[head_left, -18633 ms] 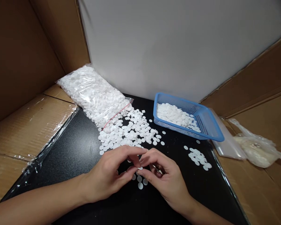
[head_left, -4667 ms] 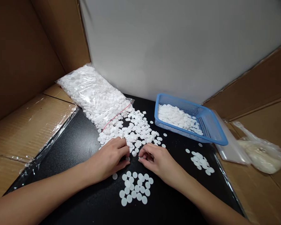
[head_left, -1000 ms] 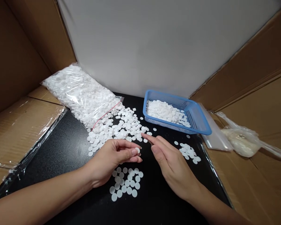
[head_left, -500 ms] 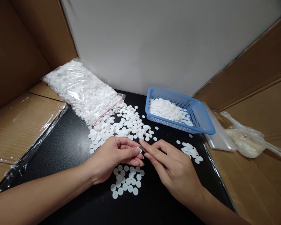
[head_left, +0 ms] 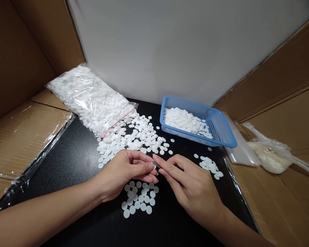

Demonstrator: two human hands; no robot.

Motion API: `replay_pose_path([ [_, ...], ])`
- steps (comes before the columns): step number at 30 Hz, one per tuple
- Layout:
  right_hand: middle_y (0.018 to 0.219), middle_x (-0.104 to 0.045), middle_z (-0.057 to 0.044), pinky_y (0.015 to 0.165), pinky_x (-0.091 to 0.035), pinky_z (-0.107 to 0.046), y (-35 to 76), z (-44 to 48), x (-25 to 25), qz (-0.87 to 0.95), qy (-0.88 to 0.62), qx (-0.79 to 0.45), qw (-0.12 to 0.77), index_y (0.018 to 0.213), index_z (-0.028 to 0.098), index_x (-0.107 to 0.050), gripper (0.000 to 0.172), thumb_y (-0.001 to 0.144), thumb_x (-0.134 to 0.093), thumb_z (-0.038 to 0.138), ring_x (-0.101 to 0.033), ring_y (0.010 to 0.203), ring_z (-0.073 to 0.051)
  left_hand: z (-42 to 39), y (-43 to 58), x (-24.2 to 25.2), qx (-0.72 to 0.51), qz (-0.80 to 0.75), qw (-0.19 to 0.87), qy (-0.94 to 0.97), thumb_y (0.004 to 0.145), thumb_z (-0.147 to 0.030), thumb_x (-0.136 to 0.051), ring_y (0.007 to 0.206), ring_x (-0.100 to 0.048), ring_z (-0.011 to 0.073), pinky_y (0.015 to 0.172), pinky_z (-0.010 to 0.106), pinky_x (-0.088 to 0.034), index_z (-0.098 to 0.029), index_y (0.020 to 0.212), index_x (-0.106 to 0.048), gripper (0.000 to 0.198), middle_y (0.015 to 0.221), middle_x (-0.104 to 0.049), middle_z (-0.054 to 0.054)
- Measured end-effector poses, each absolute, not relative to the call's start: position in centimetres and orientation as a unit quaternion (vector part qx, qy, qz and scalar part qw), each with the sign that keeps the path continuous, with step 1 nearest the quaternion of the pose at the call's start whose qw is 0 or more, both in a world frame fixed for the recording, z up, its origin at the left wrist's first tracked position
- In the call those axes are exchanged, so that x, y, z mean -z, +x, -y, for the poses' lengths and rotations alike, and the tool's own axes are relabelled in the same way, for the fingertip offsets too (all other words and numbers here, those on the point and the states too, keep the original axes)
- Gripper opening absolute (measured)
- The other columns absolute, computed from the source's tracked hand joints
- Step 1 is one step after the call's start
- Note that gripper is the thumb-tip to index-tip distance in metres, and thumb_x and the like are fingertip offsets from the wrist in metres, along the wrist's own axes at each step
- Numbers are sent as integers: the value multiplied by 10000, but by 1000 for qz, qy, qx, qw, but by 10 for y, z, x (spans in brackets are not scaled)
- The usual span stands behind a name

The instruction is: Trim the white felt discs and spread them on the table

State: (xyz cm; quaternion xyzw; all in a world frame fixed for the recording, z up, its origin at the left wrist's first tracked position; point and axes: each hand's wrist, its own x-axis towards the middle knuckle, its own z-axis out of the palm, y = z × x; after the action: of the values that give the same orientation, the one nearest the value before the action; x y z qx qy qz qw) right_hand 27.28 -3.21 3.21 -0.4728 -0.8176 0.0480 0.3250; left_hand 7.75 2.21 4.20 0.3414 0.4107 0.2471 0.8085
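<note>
My left hand (head_left: 134, 168) is closed, pinching a small white round disc (head_left: 153, 166) between thumb and fingers. My right hand (head_left: 190, 181) is closed on a thin grey metal blade (head_left: 156, 164), mostly covered by the fingers, and its tip meets the disc's edge. Just below the hands, a group of flat white discs (head_left: 140, 198) lies spread on the black tabletop (head_left: 74, 168). Behind my left hand spills a loose heap of white discs (head_left: 144, 133), reaching back to the mouth of a clear plastic bag (head_left: 87, 96) filled with more of them.
A blue perforated basket (head_left: 231, 137) with white discs in it stands at the back right. Nearer, a small pile of discs (head_left: 211, 166) lies by the right edge. Clear plastic sheets (head_left: 242, 151) and a knotted plastic bag (head_left: 270, 156) rest beyond, on cardboard (head_left: 293, 192).
The fingers of my right hand and the blade have shifted very slightly against the disc. My left hand stays in place, and everything else is unchanged.
</note>
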Motion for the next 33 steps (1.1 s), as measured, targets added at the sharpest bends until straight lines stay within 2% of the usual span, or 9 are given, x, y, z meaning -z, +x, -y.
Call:
replay_pose_path([
  [14, 763, -617, -28, 557, -451, -235, 273, 33, -32, 822, -471, -37, 318, 1301, 191, -672, 357, 987, -527, 106, -569, 667, -140, -22, 78, -43, -231, -413, 803, 361, 691, -345, -896, 641, -738, 110, 645, 151, -560, -109, 796, -739, 302, 692, -760, 35],
  [19, 765, -584, -10, 533, -444, -231, 276, 25, -27, 781, -535, -109, 303, 1293, 229, -657, 355, 1030, -424, 177, -560, 608, -130, -27, 76, -47, -224, -399, 792, 404, 725, -330, -864, 659, -728, 129, 652, 199, -559, -119, 866, -724, 290, 721, -745, 30],
  [21, 747, -591, -1, 512, -442, -244, 280, 19, -23, 755, -572, -137, 290, 1281, 220, -630, 314, 1027, -449, 257, -559, 576, -141, -35, 70, -55, -229, -389, 763, 462, 755, -341, -832, 649, -706, 137, 636, 222, -552, -126, 863, -709, 270, 721, -726, 24],
  [22, 710, -588, 11, 495, -431, -250, 281, 16, -21, 745, -585, -151, 282, 1211, 214, -642, 266, 1015, -485, 300, -549, 550, -146, -39, 66, -60, -236, -386, 736, 504, 786, -351, -801, 624, -680, 128, 619, 222, -540, -131, 835, -701, 247, 707, -711, 18],
  [24, 622, -558, 34, 468, -404, -254, 284, 10, -18, 734, -596, -179, 272, 947, 218, -651, 165, 986, -546, 339, -518, 505, -145, -46, 56, -66, -247, -409, 663, 576, 844, -359, -732, 588, -620, 115, 577, 217, -499, -147, 788, -687, 224, 691, -676, 2],
  [26, 636, -582, 24, 509, -434, -255, 285, 7, -15, 733, -585, -212, 275, 758, 223, -592, 231, 978, -547, 278, -554, 547, -147, -47, 46, -64, -186, -421, 601, 653, 854, -327, -708, 653, -617, 138, 604, 228, -479, -156, 789, -703, 182, 731, -680, 14],
  [28, 770, -657, -9, 616, -500, -265, 282, 6, -12, 734, -564, -247, 287, 768, 217, -617, 215, 961, -530, 181, -635, 686, -163, -42, 38, -53, -98, -412, 549, 721, 861, -244, -674, 727, -637, 161, 649, 235, -472, -163, 788, -715, 117, 779, -703, 25],
  [30, 882, -696, -31, 711, -538, -284, 277, 5, -9, 732, -543, -288, 293, 857, 216, -667, 182, 933, -533, 119, -677, 800, -176, -34, 34, -39, -48, -394, 503, 768, 872, -148, -618, 711, -622, 152, 646, 232, -443, -175, 779, -712, 136, 765, -685, 9],
  [33, 910, -716, -29, 746, -550, -289, 269, 6, -8, 719, -530, -346, 288, 884, 212, -693, 164, 902, -581, 94, -692, 830, -175, -26, 33, -26, -38, -396, 449, 800, 824, -87, -658, 704, -589, 146, 626, 231, -398, -189, 797, -688, 109, 803, -648, -7],
])
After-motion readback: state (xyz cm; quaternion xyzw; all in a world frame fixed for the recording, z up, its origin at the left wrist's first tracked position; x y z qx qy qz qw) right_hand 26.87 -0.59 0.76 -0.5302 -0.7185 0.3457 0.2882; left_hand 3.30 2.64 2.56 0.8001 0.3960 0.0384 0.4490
